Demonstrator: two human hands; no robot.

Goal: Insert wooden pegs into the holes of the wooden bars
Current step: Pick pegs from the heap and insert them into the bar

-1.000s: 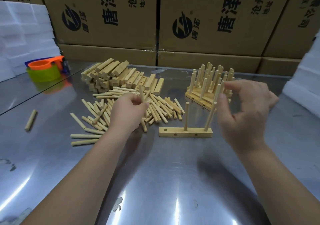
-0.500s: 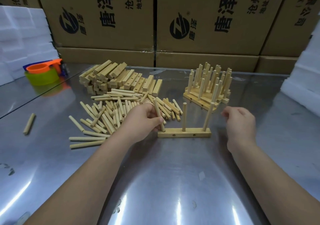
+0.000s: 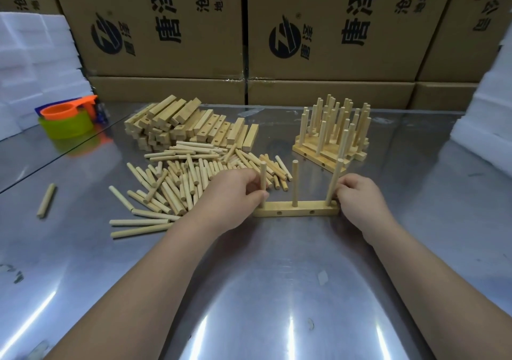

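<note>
While right hand (image 3: 360, 203) grips bar (image 3: 296, 212) end, left hand (image 3: 235, 193) pinches peg (image 3: 262, 178) upright, tip at leftmost hole.

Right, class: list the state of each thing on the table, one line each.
Wooden bar: lying flat, pegs standing in it.
Left peg: upright, pinched by left hand.
Middle peg: upright, untouched.
Right peg: leaning, held low by right hand.
Loose pegs: lying scattered.
Empty bars: stacked.
Finished bars: piled, pegs up.

Left hand (image 3: 235, 193) moved peg (image 3: 262, 177) from pile (image 3: 194, 177) to left end of bar (image 3: 296, 212), upright, right hand (image 3: 360, 202) dropped to grip bar's right end.
</note>
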